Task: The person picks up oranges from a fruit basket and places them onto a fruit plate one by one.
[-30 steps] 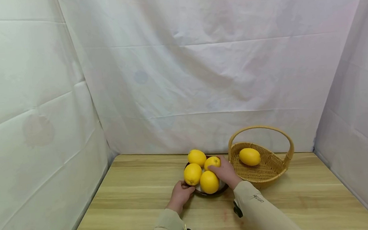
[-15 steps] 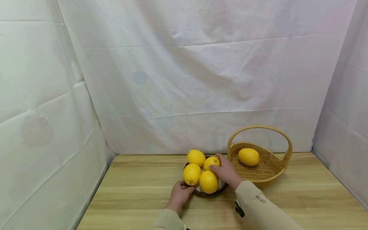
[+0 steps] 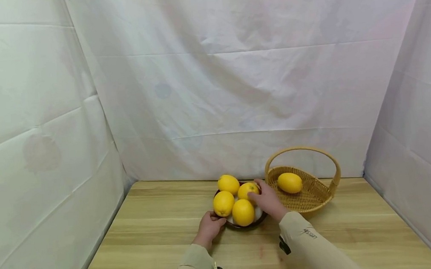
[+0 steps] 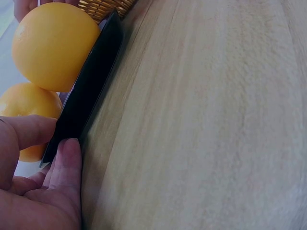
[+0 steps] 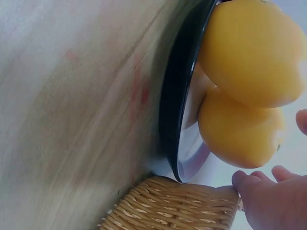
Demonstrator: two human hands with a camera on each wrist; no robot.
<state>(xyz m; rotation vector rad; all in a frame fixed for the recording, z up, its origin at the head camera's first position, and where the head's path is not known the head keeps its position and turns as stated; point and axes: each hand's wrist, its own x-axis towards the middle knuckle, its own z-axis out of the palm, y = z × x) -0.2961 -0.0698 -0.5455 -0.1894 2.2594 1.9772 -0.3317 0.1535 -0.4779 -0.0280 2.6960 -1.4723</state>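
In the head view, several yellow-orange oranges sit on a shallow plate, white inside with a dark rim. My left hand pinches the plate's near-left rim, with thumb above and fingers below in the left wrist view. At the plate's right side, my right hand spreads thumb and fingers around the back-right orange. The right wrist view shows a gap between its fingertips and that orange. The front orange and left orange lie nearer me, with another orange behind.
Right behind my right hand stands a wicker basket with a tall arched handle, holding one orange. White cloth hangs behind and on both sides of the wooden table.
My right thumb has eased slightly right, off the back-right orange. The left hand keeps its pinch on the plate rim. The whole head view has shifted a little.
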